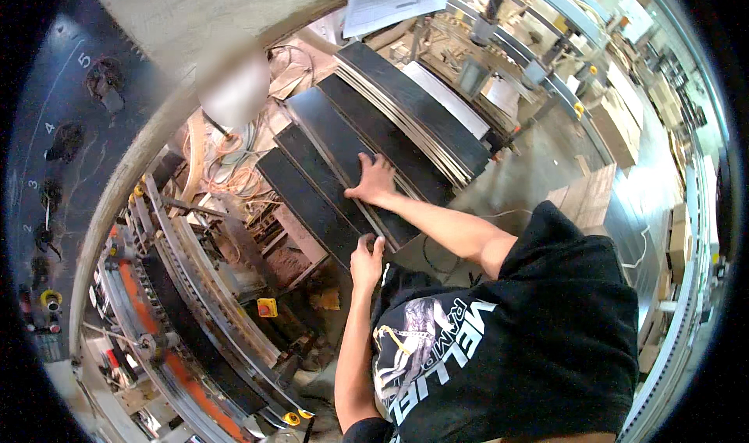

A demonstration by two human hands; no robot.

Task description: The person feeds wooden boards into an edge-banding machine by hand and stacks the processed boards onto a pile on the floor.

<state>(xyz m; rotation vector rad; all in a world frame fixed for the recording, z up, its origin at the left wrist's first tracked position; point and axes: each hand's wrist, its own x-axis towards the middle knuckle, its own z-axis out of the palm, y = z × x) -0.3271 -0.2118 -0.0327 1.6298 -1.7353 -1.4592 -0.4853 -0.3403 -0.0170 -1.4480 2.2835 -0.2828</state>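
Several long black panels (335,123) lie side by side ahead of me, slanting from far left to near right. My right hand (374,181) rests on them with its fingers spread and thumb apart, near a pale edge between two panels. Closer to my body, my left hand (367,262) has its fingers curled at the near end of a narrow black panel (312,166); its fingertips are partly hidden. Beyond my right hand sits a stack of black panels (413,111) with pale layered edges.
Left of the panels runs a machine rail with an orange strip (183,384), near a yellow box with a red button (267,308). A dark control board with knobs (105,84) stands far left. Tangled cables (226,166) lie behind; board stacks (589,197) stand right.
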